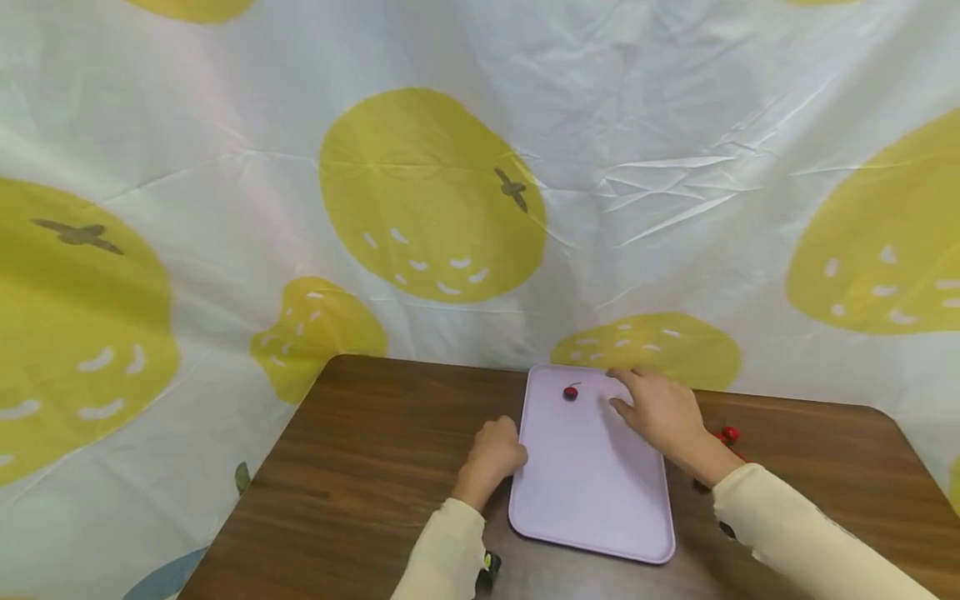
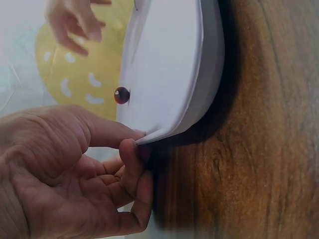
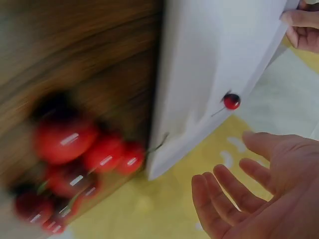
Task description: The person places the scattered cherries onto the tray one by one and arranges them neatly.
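A pale lilac tray point(image 1: 592, 483) lies on the wooden table. My left hand point(image 1: 493, 454) pinches the tray's left rim between thumb and forefinger, as the left wrist view shows point(image 2: 75, 164). One dark red cherry point(image 1: 571, 392) with a stem rests near the tray's far end. Over the tray's far right part hovers my right hand point(image 1: 663, 412), its fingers spread and loosely bent, holding nothing. In the right wrist view, a pile of red cherries point(image 3: 67, 139) sits on the table beside the tray; my right forearm partly hides it in the head view.
The brown wooden table point(image 1: 360, 467) extends to both sides of the tray. Behind its far edge hangs a white curtain point(image 1: 645, 100) printed with large yellow fruit.
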The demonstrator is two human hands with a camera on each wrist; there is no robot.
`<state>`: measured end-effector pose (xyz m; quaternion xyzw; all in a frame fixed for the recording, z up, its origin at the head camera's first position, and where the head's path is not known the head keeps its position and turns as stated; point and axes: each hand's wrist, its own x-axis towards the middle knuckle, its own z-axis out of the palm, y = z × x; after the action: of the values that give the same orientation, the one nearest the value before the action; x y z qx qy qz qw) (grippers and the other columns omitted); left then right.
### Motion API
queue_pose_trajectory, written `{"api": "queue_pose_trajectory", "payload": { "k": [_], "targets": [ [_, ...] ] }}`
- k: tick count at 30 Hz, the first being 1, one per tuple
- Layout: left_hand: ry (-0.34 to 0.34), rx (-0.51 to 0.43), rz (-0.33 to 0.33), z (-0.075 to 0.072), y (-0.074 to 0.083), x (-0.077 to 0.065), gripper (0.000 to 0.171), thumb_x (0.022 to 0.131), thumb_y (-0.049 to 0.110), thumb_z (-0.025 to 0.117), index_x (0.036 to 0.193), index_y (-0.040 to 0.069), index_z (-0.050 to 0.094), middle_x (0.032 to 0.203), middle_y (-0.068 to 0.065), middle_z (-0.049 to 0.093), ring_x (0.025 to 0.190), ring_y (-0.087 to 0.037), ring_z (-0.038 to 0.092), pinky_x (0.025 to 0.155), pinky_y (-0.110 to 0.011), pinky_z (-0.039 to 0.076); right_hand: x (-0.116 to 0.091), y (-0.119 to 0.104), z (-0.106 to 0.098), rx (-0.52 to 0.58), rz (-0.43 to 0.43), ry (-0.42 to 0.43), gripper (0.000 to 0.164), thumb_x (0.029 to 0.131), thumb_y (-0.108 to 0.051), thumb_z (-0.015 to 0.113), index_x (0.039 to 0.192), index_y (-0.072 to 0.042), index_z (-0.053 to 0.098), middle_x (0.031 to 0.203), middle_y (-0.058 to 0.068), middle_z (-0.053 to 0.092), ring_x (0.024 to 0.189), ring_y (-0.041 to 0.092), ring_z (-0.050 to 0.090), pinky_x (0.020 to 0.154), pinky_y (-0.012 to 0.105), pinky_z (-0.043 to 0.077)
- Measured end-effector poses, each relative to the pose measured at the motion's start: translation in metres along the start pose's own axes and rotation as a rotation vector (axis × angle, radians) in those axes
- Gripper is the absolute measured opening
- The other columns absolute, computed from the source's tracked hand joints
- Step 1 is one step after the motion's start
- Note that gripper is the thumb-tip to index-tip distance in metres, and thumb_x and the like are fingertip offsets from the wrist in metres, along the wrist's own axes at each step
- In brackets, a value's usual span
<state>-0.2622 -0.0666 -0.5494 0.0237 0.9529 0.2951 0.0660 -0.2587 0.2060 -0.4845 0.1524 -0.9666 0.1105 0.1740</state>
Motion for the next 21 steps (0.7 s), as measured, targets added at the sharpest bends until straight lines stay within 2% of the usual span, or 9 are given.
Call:
{"api": "queue_pose_trajectory", "payload": {
  "k": [4,6,10,12,17,21],
  "targets": [
    [-0.028,0.012,-0.011,-0.007,-0.001,-0.003,0.023,0.082,0.006,0.065,0.102,-0.005,0.063,0.096,-0.025,0.069,0.082,-0.035,0.065,0.069,-0.053,0.056,-0.015,0.017,-0.015,-0.004,0.040,-0.041,0.034,0.096,-0.034,0.076,0.125,-0.017,0.074,0.109,0.010,0.077,0.088,0.036,0.075,0.054,0.051,0.053],
    [-0.033,0.022,-0.016,-0.004,-0.005,0.000,0.024,0.082,0.007,0.064,0.103,-0.005,0.063,0.095,-0.025,0.069,0.081,-0.034,0.064,0.070,-0.052,0.056,-0.022,0.027,-0.021,0.000,0.056,-0.039,0.029,0.098,-0.034,0.072,0.121,-0.017,0.075,0.109,0.010,0.077,0.088,0.036,0.075,0.057,0.053,0.054],
    [-0.026,0.030,-0.018,-0.001,-0.010,0.004,0.019,0.082,0.008,0.063,0.098,-0.001,0.063,0.093,-0.023,0.069,0.079,-0.033,0.063,0.070,-0.052,0.055,-0.038,0.053,-0.031,-0.002,0.066,-0.003,0.020,0.099,-0.026,0.068,0.114,-0.016,0.077,0.106,0.010,0.078,0.087,0.037,0.075,0.056,0.054,0.054],
    [-0.019,0.037,-0.016,-0.002,-0.010,0.003,0.016,0.082,0.008,0.064,0.096,-0.001,0.063,0.092,-0.024,0.070,0.079,-0.034,0.064,0.070,-0.052,0.056,-0.045,0.067,-0.035,-0.004,0.076,-0.012,0.018,0.099,-0.023,0.067,0.112,-0.015,0.076,0.103,0.010,0.078,0.085,0.037,0.075,0.056,0.053,0.054],
    [-0.017,0.057,-0.021,-0.004,-0.009,0.001,0.018,0.083,0.010,0.064,0.097,-0.001,0.063,0.098,-0.027,0.071,0.086,-0.040,0.069,0.076,-0.054,0.057,-0.057,0.099,-0.041,-0.010,0.150,-0.121,0.028,0.100,-0.032,0.068,0.118,-0.012,0.073,0.100,0.012,0.080,0.087,0.041,0.075,0.056,0.055,0.053],
    [-0.012,0.052,-0.015,-0.012,-0.005,-0.003,0.015,0.083,0.012,0.065,0.093,0.000,0.063,0.097,-0.028,0.071,0.086,-0.041,0.069,0.077,-0.054,0.057,-0.065,0.114,-0.044,0.007,0.177,-0.200,0.039,0.100,-0.037,0.068,0.126,-0.008,0.070,0.097,0.011,0.080,0.087,0.040,0.075,0.058,0.055,0.054]
  ]
}}
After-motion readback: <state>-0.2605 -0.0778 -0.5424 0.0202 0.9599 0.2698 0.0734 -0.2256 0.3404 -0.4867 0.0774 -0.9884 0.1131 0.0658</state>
